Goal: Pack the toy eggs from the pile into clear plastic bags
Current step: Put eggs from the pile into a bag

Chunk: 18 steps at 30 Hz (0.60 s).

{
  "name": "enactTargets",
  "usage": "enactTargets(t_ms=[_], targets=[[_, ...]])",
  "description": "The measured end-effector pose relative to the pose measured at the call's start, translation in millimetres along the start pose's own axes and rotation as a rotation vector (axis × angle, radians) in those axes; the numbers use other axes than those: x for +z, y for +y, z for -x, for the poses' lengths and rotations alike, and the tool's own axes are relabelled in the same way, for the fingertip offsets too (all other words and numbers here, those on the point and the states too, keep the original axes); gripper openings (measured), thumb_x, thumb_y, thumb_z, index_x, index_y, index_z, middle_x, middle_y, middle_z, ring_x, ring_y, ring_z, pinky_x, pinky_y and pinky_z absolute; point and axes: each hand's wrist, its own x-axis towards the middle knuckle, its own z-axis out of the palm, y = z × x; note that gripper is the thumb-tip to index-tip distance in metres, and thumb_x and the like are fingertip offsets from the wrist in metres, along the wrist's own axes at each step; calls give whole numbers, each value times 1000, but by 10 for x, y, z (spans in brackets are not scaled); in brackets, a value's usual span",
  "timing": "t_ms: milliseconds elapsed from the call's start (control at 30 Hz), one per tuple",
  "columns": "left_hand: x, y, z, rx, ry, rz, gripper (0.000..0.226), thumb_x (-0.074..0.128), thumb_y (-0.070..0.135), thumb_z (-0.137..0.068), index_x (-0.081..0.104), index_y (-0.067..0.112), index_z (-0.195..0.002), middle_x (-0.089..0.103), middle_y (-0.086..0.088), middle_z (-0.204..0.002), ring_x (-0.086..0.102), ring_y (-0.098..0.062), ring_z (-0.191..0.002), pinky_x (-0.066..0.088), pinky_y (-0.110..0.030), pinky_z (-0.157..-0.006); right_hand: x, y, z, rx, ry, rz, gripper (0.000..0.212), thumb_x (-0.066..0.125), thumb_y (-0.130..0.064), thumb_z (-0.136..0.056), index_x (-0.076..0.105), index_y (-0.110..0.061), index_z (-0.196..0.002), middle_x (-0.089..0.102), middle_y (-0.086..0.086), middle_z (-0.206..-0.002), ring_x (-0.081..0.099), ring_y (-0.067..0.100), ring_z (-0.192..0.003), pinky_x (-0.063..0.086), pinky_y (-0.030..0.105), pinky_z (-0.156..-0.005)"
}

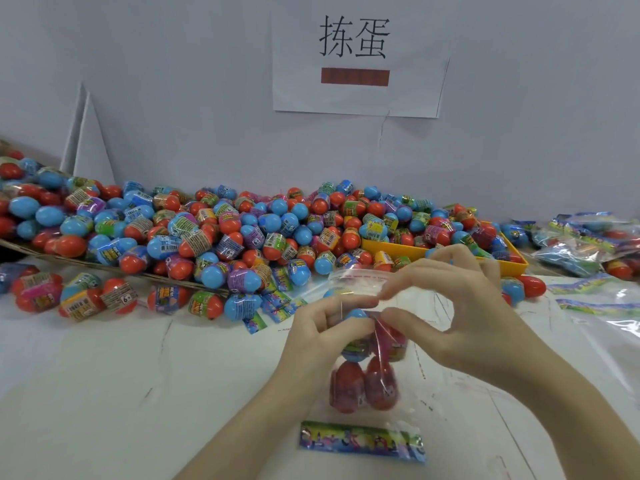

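The clear bag (372, 341), holding several toy eggs (363, 382) just below the fingers, is pinched at its mouth by the left hand (322, 336) and right hand (460, 306); the seal should be pressed evenly along its strip.

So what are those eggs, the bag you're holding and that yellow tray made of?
The toy eggs look like glossy hard plastic with shiny film labels, judging by their highlights. The bag seems to be thin clear plastic film: the eggs show through and it creases. The yellow tray appears to be smooth, rigid plastic.
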Motion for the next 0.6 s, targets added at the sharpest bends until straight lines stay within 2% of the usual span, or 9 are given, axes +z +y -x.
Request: enactTargets(t_ms=[67, 133, 200, 300, 367, 433, 500, 533, 600], targets=[[3, 3, 8, -7, 2, -2, 21, 60, -5, -80, 71, 13, -84, 70, -5, -68, 64, -8, -59, 49, -16, -54, 19, 9, -3, -2, 13, 42, 17, 67, -42, -74, 53, -51, -78, 51, -36, -86, 32, 2, -96, 15, 28, -74], [14, 11, 16, -10, 0, -5, 16, 66, 3, -75, 71, 12, -86, 70, -4, -68, 64, -9, -59, 49, -16, -54, 13, 27, -11, 17, 6, 35, 6, 54, -57, -72, 54, -52, -75, 49, -36, -90, 31, 0, -97, 16, 29, -76], [8, 9, 9, -23, 0, 1, 17, 65, 2, -76, 71, 11, -89, 71, -2, -67, 64, -7, -59, 49, -15, -53, 24, 47, -3, 21, 0, 0, 22, 40, -71, -62, 53, -55, -70, 44, -38, -100, 26, -9, -105, 15, 26, -78], [-3, 3, -4, -61, 6, 7, 22, 67, 11, -69, 71, 11, -91, 73, -7, -77, 67, -12, -65, 52, -20, -58, 55, 89, 2, 28, -43, -18, 27, 42, -77, -54, 53, -56, -67, 31, -43, -113, 11, -22, -113, 10, 18, -79], [-9, -6, -6, -85, 14, 9, 29, 61, 18, -61, 72, 15, -87, 74, -7, -79, 68, -14, -68, 54, -22, -60, 95, 136, 2, 35, -89, -41, 27, 45, -75, -53, 56, -53, -67, 27, -45, -114, 11, -24, -112, 8, 20, -86], [-12, -22, -11, -104, 19, -2, 30, 59, 20, -60, 73, 17, -86, 74, -7, -82, 68, -16, -73, 55, -27, -66, 130, 175, 9, 74, -127, -103, 31, 48, -73, -53, 59, -49, -70, 29, -43, -114, 20, -23, -111, 17, 29, -96], [-14, -29, -19, -110, 37, -27, 29, 58, 21, -59, 74, 17, -84, 74, -6, -81, 66, -19, -78, 52, -36, -77, 161, 176, 2, 118, -95, -215, 36, 53, -72, -52, 59, -49, -79, 37, -40, -113, 36, -20, -107, 31, 23, -94], [-19, -28, -22, -113, 47, -29, 28, 59, 21, -59, 75, 17, -82, 73, -5, -77, 65, -20, -78, 51, -36, -78, 171, 168, -7, 148, -44, -281, 40, 57, -71, -51, 55, -51, -85, 43, -38, -110, 44, -18, -102, 38, 16, -85], [-33, -13, -29, -125, 47, 20, 19, 63, 13, -64, 76, 16, -78, 72, -4, -70, 64, -19, -73, 54, -28, -66, 172, 153, -31, 275, 25, -496, 59, 68, -66, -44, 46, -51, -97, 54, -30, -105, 59, -10, -86, 48, 12, -63]])
